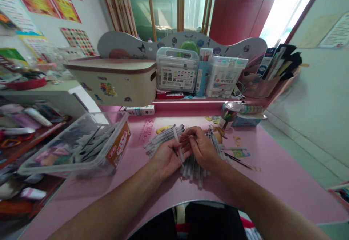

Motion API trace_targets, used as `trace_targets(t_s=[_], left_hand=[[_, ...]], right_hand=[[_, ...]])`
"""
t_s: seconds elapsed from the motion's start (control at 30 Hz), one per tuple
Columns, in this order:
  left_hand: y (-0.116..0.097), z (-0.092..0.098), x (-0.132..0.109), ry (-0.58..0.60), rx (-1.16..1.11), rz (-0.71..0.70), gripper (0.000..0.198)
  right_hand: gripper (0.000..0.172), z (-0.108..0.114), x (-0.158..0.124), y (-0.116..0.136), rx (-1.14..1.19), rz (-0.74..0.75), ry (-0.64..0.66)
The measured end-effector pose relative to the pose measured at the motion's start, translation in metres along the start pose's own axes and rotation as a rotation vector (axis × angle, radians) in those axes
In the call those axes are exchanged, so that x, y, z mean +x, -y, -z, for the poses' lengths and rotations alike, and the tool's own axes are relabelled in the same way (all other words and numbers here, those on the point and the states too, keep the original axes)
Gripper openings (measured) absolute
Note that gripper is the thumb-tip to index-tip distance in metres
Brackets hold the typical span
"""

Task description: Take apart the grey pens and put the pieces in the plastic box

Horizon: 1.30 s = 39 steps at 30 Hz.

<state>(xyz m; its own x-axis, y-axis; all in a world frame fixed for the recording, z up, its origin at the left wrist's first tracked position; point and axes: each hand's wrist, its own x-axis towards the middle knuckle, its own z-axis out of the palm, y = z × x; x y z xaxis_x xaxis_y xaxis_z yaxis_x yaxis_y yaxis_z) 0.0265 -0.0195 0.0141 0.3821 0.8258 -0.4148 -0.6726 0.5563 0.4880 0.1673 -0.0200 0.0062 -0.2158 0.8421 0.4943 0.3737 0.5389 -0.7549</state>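
Observation:
My left hand is turned palm up over the pink desk, with its thumb across a slim white marker pen. Close against its fingers is my right hand, bent over with the fingertips pinched together; whatever they hold is hidden. Beneath both hands lies a heap of white marker pens. A second bundle of markers, some with dark ends, rests behind my left hand. More pens lie beyond my right hand, and thin dark sticks lie beside it.
A clear plastic bin holding pens and packets stands on the left. Along the back shelf are a lidded cream box, a marker case and a pen holder. A clear jar stands at the back right.

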Motion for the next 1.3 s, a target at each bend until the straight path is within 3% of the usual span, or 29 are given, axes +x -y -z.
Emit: trace_targets(t_s=[0.13, 0.27, 0.53, 0.73, 0.87, 1.03, 1.17, 1.3], left_hand=[[0.004, -0.002, 0.000, 0.023, 0.008, -0.029, 0.033], [0.003, -0.003, 0.000, 0.057, -0.009, -0.028, 0.031], [0.007, -0.007, -0.002, -0.046, -0.111, -0.016, 0.028], [0.001, -0.009, -0.004, -0.084, 0.010, -0.022, 0.019], [-0.023, -0.021, -0.021, 0.040, 0.215, -0.194, 0.012], [-0.071, -0.034, -0.062, 0.200, 0.630, -0.561, 0.006], [-0.118, -0.023, -0.101, 0.067, 1.005, -0.790, 0.011], [-0.152, 0.002, -0.124, -0.215, 1.265, -0.845, 0.014]], right_hand=[[0.046, -0.005, -0.003, -0.002, -0.135, 0.116, 0.160], [0.057, -0.003, -0.003, -0.006, -0.211, 0.167, 0.216], [0.047, -0.002, 0.000, -0.011, -0.224, 0.206, 0.185], [0.039, 0.008, 0.003, -0.013, -0.120, 0.149, -0.017], [0.032, 0.014, 0.006, -0.015, -0.132, 0.125, -0.161], [0.028, 0.014, 0.007, -0.018, -0.163, 0.151, -0.185], [0.031, 0.012, 0.006, -0.023, -0.157, 0.156, -0.185], [0.035, 0.011, 0.006, -0.028, -0.148, 0.163, -0.171]])
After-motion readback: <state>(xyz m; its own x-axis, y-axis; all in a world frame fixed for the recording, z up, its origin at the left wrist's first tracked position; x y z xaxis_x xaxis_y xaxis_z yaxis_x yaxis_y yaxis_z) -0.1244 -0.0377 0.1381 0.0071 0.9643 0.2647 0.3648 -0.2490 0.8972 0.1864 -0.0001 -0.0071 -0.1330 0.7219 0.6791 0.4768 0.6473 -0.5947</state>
